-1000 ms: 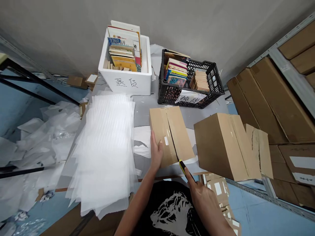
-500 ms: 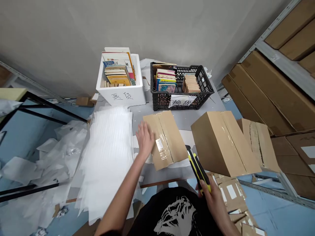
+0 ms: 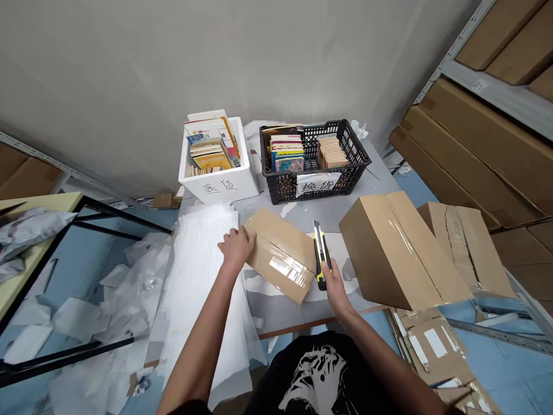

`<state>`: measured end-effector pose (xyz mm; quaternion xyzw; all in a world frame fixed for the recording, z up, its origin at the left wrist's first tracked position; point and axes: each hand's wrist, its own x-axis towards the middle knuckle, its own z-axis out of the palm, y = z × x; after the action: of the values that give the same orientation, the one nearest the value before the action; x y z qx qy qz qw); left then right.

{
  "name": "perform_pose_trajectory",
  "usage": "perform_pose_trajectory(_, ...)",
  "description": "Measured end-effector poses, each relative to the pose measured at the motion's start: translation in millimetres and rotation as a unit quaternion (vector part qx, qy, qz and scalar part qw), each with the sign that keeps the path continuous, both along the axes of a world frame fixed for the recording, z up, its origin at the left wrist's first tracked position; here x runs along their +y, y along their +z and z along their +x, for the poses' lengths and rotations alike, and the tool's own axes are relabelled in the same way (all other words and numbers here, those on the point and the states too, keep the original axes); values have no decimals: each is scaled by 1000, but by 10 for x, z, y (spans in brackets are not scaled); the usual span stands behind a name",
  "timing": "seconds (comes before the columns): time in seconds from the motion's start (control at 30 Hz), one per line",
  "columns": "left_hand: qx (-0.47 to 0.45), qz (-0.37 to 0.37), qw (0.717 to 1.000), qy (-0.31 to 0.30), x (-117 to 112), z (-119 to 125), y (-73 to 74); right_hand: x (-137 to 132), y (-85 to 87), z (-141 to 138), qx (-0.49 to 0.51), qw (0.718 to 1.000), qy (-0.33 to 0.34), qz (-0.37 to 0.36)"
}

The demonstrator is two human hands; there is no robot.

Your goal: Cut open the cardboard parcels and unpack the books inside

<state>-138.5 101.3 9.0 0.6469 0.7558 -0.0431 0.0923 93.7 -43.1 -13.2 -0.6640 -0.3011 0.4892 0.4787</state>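
Observation:
A small taped cardboard box point(image 3: 276, 245) lies turned at an angle on the grey table. At its left end, my left hand point(image 3: 237, 248) has its fingers curled at the edge. My right hand point(image 3: 334, 283) grips a black and yellow utility knife point(image 3: 321, 253) just right of the box, blade out and pointing away from me. Clear tape and a pale label run along the box's top. Left of it lies a stack of white foam sheets point(image 3: 203, 294), partly under my left forearm.
Behind stand a white foam bin point(image 3: 227, 187) and a black plastic crate point(image 3: 285, 187), both holding books. A larger carton point(image 3: 375, 259) and another carton point(image 3: 466, 242) are on the right. Boxed shelves point(image 3: 470, 75) line the right side; plastic wrapping point(image 3: 103, 311) covers floor at left.
The small box has turned so its near end swings right. My left hand has shifted from its top to its left edge. My right hand has brought the knife up and left, beside the box.

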Motion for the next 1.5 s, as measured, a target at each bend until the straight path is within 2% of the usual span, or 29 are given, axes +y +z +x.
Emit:
perform_pose_trajectory(0.13, 59, -16, 997, 55, -515, -241, -3, 704, 125, 111, -40, 996, 75, 15)
perform_pose_trajectory(0.27, 85, -22, 995, 55, -958, -185, -10, 1293, 141, 175, -60, 990, 128, 9)
perform_pose_trajectory(0.37, 109, -38, 992, 54, -992, -107, 21, 1544, 61, 174, -60, 989, 134, 14)
perform_pose_trajectory(0.47, 131, 1, 991, 36, -707, -33, 33, 1659, -42, 170, -45, 991, 127, 15)
perform_pose_trajectory(0.6, 60, 54, 993, -80, -135, 144, -65, 1611, -88, 289, -15, 994, 110, 16)
perform_pose_trajectory(0.67, 12, 50, 994, -100, 67, 236, -155, 1481, -67, 408, 22, 994, 108, 23)
perform_pose_trajectory(0.73, -7, 50, 994, -92, 170, 292, -244, 1296, -37, 530, 54, 992, 111, 30)
perform_pose_trajectory(0.83, -2, 66, 995, -80, 195, 299, -334, 1021, -13, 649, 47, 992, 117, 12)
perform_pose_trajectory(0.93, 3, 75, 994, -79, 190, 278, -365, 883, -29, 692, 18, 989, 148, -16)
perform_pose_trajectory(1.17, 17, 79, 994, -78, 237, 289, -397, 920, -135, 798, 19, 984, 168, -59)
perform_pose_trajectory(1.33, 23, 75, 994, -77, 242, 287, -416, 917, -169, 831, 17, 983, 174, -63)
perform_pose_trajectory(1.5, 28, 75, 994, -73, 239, 292, -426, 926, -166, 842, 74, 979, 171, -87)
